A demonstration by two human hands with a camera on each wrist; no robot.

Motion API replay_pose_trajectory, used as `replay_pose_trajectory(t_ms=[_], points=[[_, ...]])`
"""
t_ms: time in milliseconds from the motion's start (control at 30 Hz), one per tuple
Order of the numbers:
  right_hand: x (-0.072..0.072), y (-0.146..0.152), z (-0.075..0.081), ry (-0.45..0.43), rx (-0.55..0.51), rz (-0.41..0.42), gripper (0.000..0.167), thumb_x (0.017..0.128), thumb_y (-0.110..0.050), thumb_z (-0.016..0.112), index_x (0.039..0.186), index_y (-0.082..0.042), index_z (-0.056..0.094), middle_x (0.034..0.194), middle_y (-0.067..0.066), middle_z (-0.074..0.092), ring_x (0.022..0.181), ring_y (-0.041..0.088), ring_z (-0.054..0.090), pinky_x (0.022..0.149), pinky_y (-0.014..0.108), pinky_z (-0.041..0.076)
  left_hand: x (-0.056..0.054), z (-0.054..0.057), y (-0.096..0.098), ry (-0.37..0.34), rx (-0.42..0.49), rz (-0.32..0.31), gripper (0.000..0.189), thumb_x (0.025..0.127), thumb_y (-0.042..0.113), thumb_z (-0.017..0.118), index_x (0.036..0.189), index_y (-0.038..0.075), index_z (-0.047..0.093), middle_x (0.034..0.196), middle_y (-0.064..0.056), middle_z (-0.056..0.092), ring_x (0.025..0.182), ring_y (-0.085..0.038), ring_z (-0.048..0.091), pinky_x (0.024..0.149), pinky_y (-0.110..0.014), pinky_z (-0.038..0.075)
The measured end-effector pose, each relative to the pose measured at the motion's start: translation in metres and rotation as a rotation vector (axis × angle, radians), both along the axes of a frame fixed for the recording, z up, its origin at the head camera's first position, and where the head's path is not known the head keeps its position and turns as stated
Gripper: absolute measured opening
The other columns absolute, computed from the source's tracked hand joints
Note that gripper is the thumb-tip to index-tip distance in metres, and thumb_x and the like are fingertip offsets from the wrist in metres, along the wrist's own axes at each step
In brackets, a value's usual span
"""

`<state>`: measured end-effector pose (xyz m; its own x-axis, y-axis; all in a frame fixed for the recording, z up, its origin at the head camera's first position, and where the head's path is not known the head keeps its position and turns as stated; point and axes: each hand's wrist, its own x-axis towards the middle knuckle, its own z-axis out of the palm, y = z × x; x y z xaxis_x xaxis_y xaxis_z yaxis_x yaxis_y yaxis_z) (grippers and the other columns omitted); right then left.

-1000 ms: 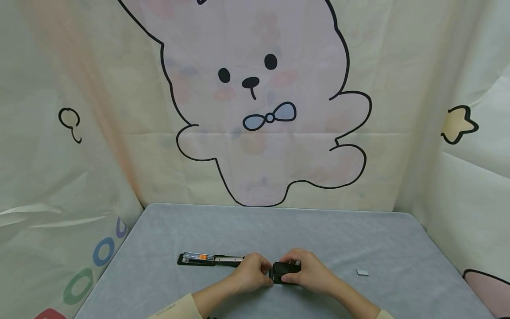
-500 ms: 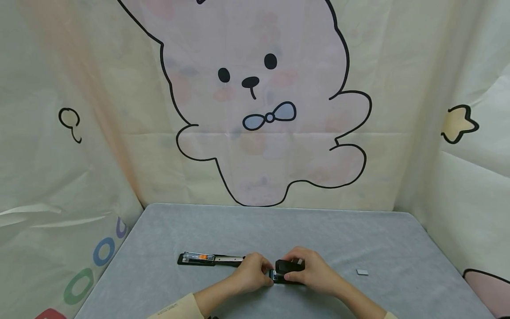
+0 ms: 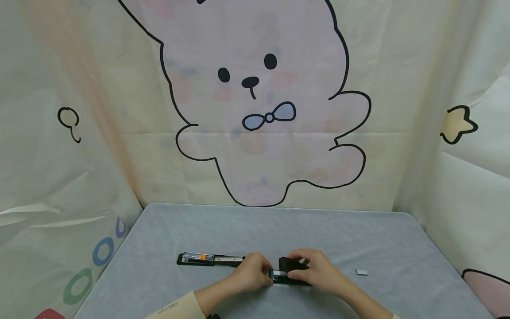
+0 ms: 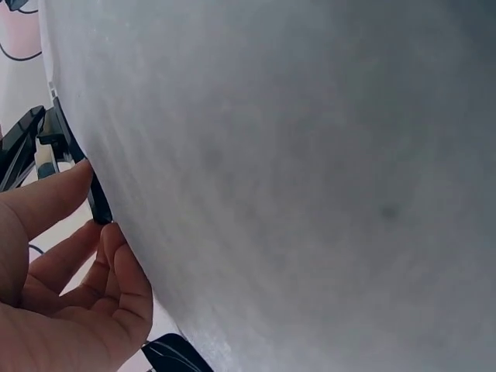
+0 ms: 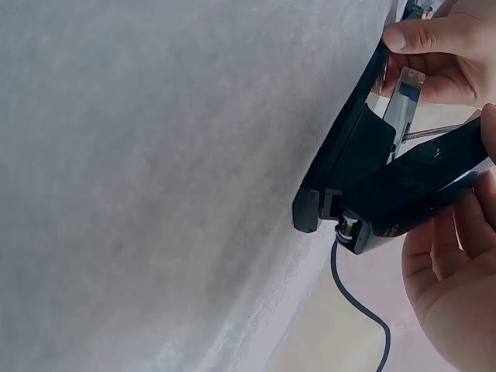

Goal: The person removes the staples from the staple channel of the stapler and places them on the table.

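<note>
A black stapler (image 3: 292, 280) lies on the table between my hands. Its top arm (image 3: 291, 264) is swung up at a slant from the base. In the right wrist view the hinge (image 5: 346, 226) and the metal staple channel (image 5: 404, 105) show. My left hand (image 3: 252, 272) pinches the front end of the base between thumb and fingers, seen in the left wrist view with the base (image 4: 101, 200) at the fingertips. My right hand (image 3: 316, 272) grips the raised top arm, thumb on the near side and fingers on the far side.
Left of my hands lies a long black item (image 3: 209, 259) with a metal bar and an orange mark, partly behind my left hand. A small grey block (image 3: 361, 272) sits to the right on the blue-grey tabletop (image 3: 271, 226). Printed curtains (image 3: 255, 168) stand behind the table.
My right hand has moved slightly right while the stapler's top arm has swung up and back from the base. The left hand has stayed on the front end.
</note>
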<state>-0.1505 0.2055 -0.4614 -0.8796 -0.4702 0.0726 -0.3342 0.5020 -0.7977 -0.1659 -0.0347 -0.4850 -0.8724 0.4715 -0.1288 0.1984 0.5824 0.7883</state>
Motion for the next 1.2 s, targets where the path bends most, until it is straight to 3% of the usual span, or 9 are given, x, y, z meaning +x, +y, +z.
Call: replay_pose_trajectory(t_ms=[367,633,1000,1200], points=[[0.002,0.01,0.009,-0.02,-0.034,-0.009,0.029,0.09,-0.028,0.084,0.116,-0.018,0.075,0.113,-0.006,0.073,0.096,0.012,0.066,0.081,0.033,0.055,-0.002,0.004,0.0,-0.006,-0.003,-0.027,0.027,0.071,-0.004,0.084,0.098,-0.005,0.08,0.064,0.005,0.06,0.056,-0.007,0.05,0.051,-0.022,0.04],[0.004,0.018,0.012,0.036,-0.03,-0.01,0.03,0.09,-0.027,0.084,0.116,-0.016,0.075,0.111,-0.007,0.073,0.1,0.011,0.067,0.088,0.035,0.056,-0.003,0.006,0.0,0.001,-0.009,-0.046,0.027,0.073,-0.004,0.084,0.099,-0.006,0.08,0.068,0.005,0.062,0.06,-0.006,0.051,0.054,-0.023,0.043],[0.011,0.029,0.015,0.015,-0.018,-0.102,0.034,0.089,-0.03,0.085,0.118,-0.016,0.074,0.113,-0.006,0.073,0.103,0.02,0.066,0.088,0.046,0.055,-0.003,0.005,0.0,-0.016,-0.015,-0.041,0.027,0.073,-0.004,0.083,0.099,-0.006,0.08,0.069,0.005,0.061,0.061,-0.007,0.051,0.054,-0.023,0.043],[0.014,0.035,0.014,0.044,-0.023,-0.112,0.036,0.089,-0.028,0.085,0.12,-0.014,0.073,0.111,-0.006,0.072,0.101,0.018,0.065,0.087,0.044,0.054,-0.002,0.005,0.0,-0.006,0.001,-0.039,0.026,0.071,-0.006,0.082,0.097,-0.006,0.08,0.064,0.005,0.06,0.056,-0.006,0.049,0.051,-0.021,0.039]])
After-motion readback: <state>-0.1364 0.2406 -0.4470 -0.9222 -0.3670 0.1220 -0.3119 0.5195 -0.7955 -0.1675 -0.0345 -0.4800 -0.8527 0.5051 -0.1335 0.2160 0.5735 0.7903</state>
